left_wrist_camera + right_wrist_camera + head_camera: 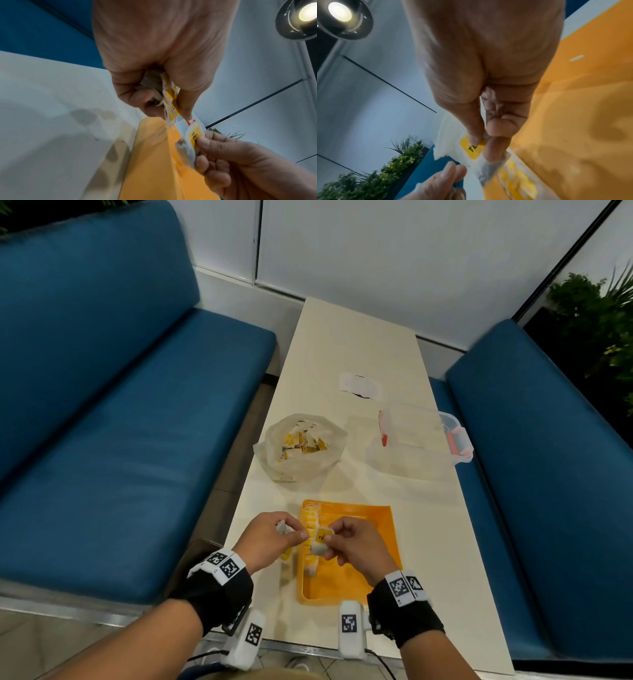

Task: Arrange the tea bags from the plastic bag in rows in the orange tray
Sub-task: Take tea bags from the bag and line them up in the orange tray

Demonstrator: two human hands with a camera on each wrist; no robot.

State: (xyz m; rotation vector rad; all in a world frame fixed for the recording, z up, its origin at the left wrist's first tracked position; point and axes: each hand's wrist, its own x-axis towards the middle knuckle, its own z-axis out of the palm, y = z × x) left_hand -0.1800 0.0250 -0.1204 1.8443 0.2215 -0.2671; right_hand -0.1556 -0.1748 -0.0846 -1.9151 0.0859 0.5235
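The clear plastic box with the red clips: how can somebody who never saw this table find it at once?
Start at the long cream table between the blue benches. Go to its right edge, beyond the orange tray and right of the plastic bag of tea bags. The clear plastic box stands there, the only rigid, see-through container, with red clips.

A long cream table (346, 350) is seen between two blue benches, and all the things are carried by it. The orange tray (373, 515) is placed on the table directly under the place where a tea bag is pinched. Beyond the grip, the plastic bag (301, 446) with tea bags is standing on the table. Further right of it a clear container (421, 440) is set, and behind that a white paper (359, 386) is lying flat.
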